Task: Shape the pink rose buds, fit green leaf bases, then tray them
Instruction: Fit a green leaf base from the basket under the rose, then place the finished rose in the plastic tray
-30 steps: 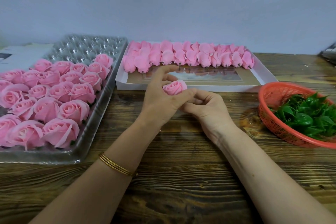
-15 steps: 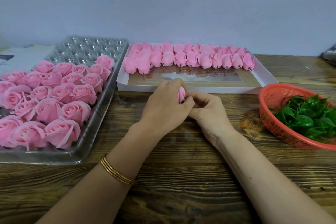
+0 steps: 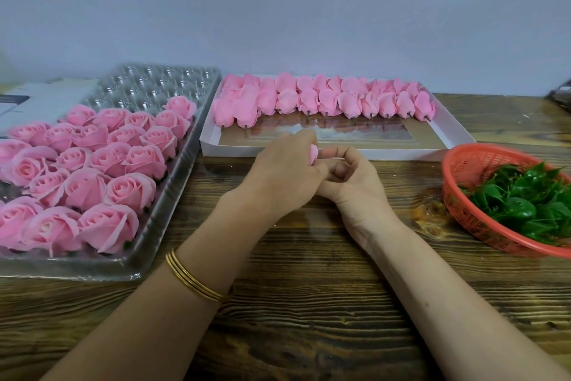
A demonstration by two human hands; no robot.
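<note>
Rose bud [image 3: 313,154] sank between left hand [image 3: 278,176] and right hand [image 3: 355,184] fingers [image 3: 336,152].

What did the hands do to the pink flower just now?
The left hand curled its fingers over the soft pink rose bud, so only a pink edge shows. The right hand still pinches its side. The clear plastic tray, white cardboard box and orange plastic basket stayed put.

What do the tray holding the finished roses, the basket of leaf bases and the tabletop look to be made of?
The tray looks like thin clear moulded plastic, glossy: its empty cells glint. The basket seems red plastic mesh, an open lattice. The tabletop shows dark wood grain under a sheen; solid or printed is unclear.
</note>
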